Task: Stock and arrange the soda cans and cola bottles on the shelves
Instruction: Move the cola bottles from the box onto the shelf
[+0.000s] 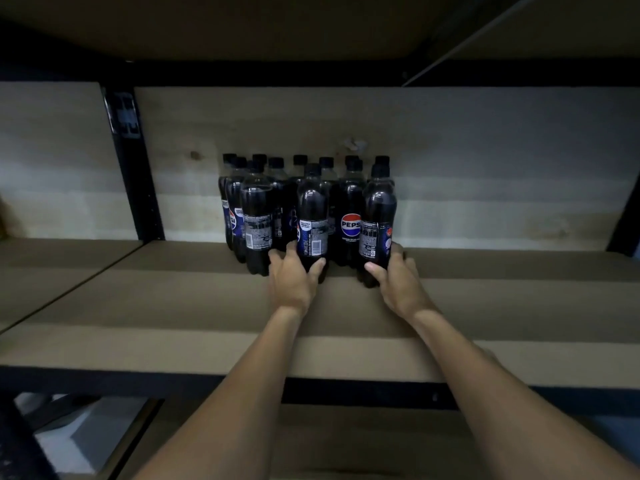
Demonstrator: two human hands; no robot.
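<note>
The only view came from a wide-angle camera worn on the person's head. It faced forward and slightly down into a shelving unit, squarely toward the back panel (pixel 485 150). The shelf (pixel 173 306) filled the middle of the frame, seen from a little above, with the underside of the upper shelf (pixel 277 22) across the top and a lower shelf (pixel 346 445) along the bottom. The camera sat close: both forearms ran up from the bottom edge, and the left hand (pixel 292 282) and right hand (pixel 401 282) met the cola bottles (pixel 311 209) near centre. Shelf edges slanted outward toward the frame's sides.
</note>
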